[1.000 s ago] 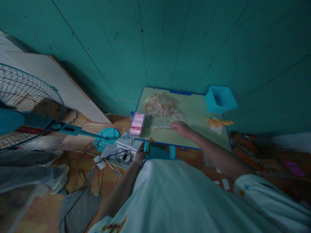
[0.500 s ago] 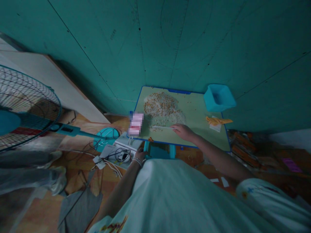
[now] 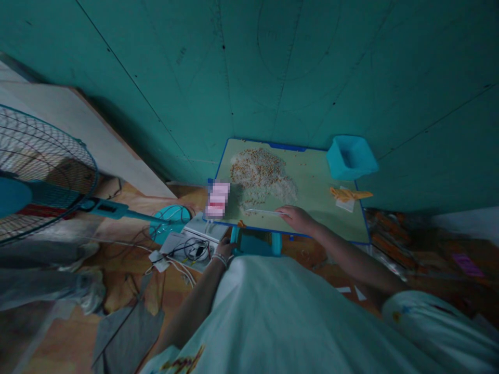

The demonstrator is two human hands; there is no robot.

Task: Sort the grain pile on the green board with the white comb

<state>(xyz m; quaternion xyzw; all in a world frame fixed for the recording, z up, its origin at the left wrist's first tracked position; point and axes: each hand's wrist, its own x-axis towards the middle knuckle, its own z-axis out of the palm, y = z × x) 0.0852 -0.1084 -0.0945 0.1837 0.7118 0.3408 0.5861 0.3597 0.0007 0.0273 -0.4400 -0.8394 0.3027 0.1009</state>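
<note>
A small table (image 3: 331, 213) with a pale green top and blue rim stands against the teal wall. A heap of mixed grains (image 3: 260, 174) lies on its far left part. My right hand (image 3: 299, 218) is closed on a thin white stick (image 3: 262, 212) that lies flat near the table's front edge, just below the heap. My left hand (image 3: 226, 249) grips a blue tray (image 3: 255, 242) held just under the front edge of the table. A band sits on my left wrist.
A blue square bin (image 3: 351, 157) and an orange scrap (image 3: 349, 195) sit on the table's right side. A blurred pink packet (image 3: 217, 199) stands at its left corner. A standing fan (image 3: 42, 171), cables and a power strip (image 3: 187, 246) lie on the floor to the left.
My right hand has drawn the white stick a little toward the table's front edge. My left hand keeps the blue tray in place.
</note>
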